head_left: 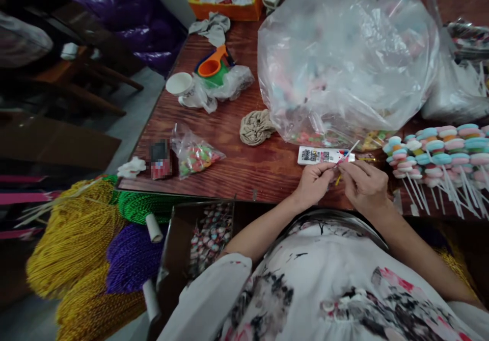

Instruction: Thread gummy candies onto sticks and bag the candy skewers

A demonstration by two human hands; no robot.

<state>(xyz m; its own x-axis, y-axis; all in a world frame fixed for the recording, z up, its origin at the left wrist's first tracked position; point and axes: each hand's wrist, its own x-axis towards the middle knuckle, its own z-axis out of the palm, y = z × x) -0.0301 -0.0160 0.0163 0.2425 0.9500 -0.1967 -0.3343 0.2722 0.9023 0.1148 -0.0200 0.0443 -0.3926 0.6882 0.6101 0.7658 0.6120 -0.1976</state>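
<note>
Close together at the table's front edge, my left hand (314, 182) and my right hand (364, 180) pinch a thin white stick (353, 148) that pokes up between the fingertips. Something small and pink sits at the pinch, and a yellow strip (338, 179) hangs below it; their kind is too small to make out. Just beyond the fingers lies a white printed packet (319, 155). Right of my right hand, several pink, blue and white marshmallow skewers (446, 150) lie with their white sticks toward me.
A large clear plastic bag (344, 60) of pastel pieces fills the table's back. Leftward are a small bag of colourful candies (196, 156), a beige cloth bundle (255, 128), a white cup (179, 83) and an orange scoop (211, 66). An open box (179, 229) stands below the edge.
</note>
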